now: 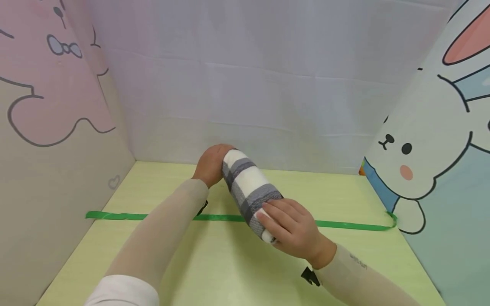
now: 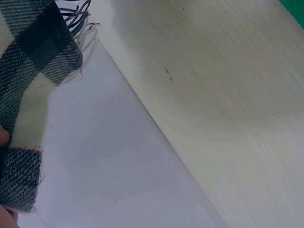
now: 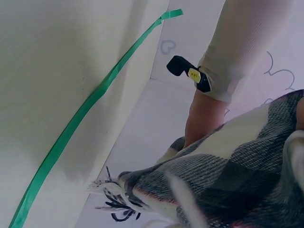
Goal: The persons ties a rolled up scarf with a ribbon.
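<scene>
A folded plaid scarf (image 1: pixel 250 182) in white, grey and dark blue is held up above the table, slanting from upper left to lower right in the head view. My left hand (image 1: pixel 213 163) grips its far end, the fingertips mostly hidden behind the cloth. At the near end my right hand (image 1: pixel 296 229) holds it, fingers lying over the top and the thumb out of sight. Fringe (image 2: pixel 83 19) dangles from the cloth in the left wrist view. The right wrist view shows the scarf (image 3: pixel 213 171) bunched, its tassels hanging, with the left hand behind it.
Green tape (image 1: pixel 352 225) runs across the pale yellow table (image 1: pixel 153 187). A white curtain-like backdrop (image 1: pixel 245 85) stands behind. Side walls carry cartoon drawings, a pink figure (image 1: pixel 57 97) on the left and a white rabbit (image 1: pixel 428 140) on the right.
</scene>
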`<act>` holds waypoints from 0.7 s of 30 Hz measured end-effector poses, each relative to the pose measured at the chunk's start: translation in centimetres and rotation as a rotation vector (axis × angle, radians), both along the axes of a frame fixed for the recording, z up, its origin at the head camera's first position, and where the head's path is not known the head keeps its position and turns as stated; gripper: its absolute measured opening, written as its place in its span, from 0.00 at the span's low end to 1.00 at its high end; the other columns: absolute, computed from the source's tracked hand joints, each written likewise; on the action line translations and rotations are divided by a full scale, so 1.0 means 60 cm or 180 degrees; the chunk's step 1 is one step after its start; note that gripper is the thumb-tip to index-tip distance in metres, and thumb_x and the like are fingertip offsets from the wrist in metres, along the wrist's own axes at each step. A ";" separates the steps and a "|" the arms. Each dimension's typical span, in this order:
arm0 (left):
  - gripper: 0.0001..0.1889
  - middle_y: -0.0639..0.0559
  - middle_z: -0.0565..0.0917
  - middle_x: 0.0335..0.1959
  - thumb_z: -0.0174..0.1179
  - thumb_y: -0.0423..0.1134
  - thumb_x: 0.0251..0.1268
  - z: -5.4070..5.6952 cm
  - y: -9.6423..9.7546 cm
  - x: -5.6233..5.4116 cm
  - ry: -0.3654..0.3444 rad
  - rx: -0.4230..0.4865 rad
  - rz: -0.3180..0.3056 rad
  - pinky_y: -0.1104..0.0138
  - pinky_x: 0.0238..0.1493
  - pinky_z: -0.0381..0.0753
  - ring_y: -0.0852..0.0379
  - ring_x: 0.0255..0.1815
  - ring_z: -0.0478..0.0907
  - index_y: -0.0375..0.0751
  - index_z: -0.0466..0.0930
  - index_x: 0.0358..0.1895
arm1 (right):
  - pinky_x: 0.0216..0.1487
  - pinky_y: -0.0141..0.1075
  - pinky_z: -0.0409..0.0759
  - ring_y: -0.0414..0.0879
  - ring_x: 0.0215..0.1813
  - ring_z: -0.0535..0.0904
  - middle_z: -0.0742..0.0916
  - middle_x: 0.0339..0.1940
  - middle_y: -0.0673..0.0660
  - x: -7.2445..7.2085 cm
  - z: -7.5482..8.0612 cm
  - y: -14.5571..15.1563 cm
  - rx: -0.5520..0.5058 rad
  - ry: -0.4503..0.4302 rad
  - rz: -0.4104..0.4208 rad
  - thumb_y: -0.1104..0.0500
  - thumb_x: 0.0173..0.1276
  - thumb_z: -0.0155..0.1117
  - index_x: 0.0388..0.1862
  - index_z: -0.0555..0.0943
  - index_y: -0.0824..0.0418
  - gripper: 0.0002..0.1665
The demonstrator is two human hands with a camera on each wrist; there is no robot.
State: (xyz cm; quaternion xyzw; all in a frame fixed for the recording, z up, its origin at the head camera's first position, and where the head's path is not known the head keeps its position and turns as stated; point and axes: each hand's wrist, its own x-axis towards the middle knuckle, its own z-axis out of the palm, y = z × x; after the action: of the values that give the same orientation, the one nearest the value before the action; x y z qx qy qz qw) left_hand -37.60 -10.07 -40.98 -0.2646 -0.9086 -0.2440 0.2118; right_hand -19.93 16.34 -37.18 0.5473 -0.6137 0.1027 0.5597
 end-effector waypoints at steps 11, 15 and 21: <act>0.26 0.50 0.79 0.66 0.65 0.27 0.69 0.010 0.031 -0.004 0.0007 0.0013 -0.0101 0.55 0.72 0.68 0.47 0.69 0.72 0.48 0.76 0.68 | 0.46 0.41 0.88 0.53 0.45 0.89 0.91 0.45 0.61 0.027 0.016 -0.027 0.0303 0.0259 0.0039 0.62 0.77 0.62 0.47 0.86 0.65 0.09; 0.29 0.49 0.78 0.67 0.66 0.24 0.66 0.014 0.043 -0.005 -0.0022 0.0071 -0.0146 0.55 0.73 0.66 0.46 0.70 0.71 0.47 0.75 0.69 | 0.49 0.41 0.87 0.52 0.46 0.89 0.91 0.45 0.61 0.036 0.020 -0.037 0.0367 0.0286 0.0062 0.64 0.78 0.61 0.47 0.86 0.66 0.08; 0.30 0.50 0.76 0.70 0.65 0.25 0.68 0.024 0.060 -0.006 -0.0162 0.0181 -0.0250 0.57 0.75 0.64 0.49 0.73 0.69 0.50 0.74 0.71 | 0.52 0.41 0.86 0.52 0.48 0.89 0.91 0.46 0.62 0.042 0.016 -0.044 0.0435 0.0238 0.0050 0.64 0.80 0.59 0.47 0.87 0.65 0.10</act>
State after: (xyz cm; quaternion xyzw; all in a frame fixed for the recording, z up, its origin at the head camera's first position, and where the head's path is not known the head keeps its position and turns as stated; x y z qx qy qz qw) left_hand -37.94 -6.47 -39.55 -0.2875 -0.8954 -0.2845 0.1863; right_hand -17.41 13.72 -36.23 0.5925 -0.5937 0.0444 0.5427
